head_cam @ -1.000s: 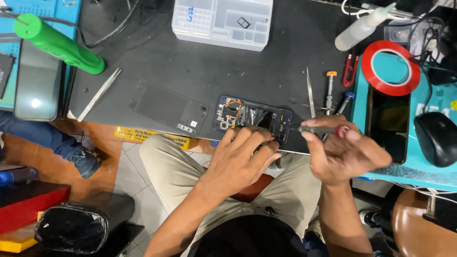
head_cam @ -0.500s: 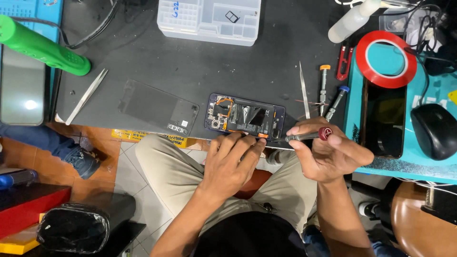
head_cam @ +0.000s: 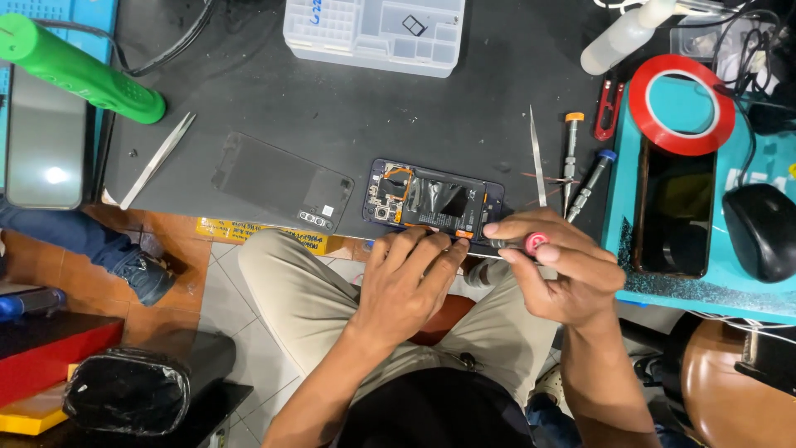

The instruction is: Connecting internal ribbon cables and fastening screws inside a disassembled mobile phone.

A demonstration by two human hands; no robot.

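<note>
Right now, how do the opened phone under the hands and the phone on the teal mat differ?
The opened phone lies face down on the dark mat, its back off and its boards bare; the phone on the teal mat lies closed, dark screen up. The first lies crosswise and is touched by the left hand; the second lies lengthwise, untouched. Both lie flat.

Red tape roll point(head_cam: 681, 104), green tool point(head_cam: 79, 70), tweezers point(head_cam: 157, 159), mouse point(head_cam: 761, 231)

— What is worn on the arms and hands?
— Nothing: the left hand point(head_cam: 410, 286) and right hand point(head_cam: 564, 278) are left bare.
— And below?
— Beige trousers point(head_cam: 307, 299) and a dark top point(head_cam: 439, 419) are worn.
</note>
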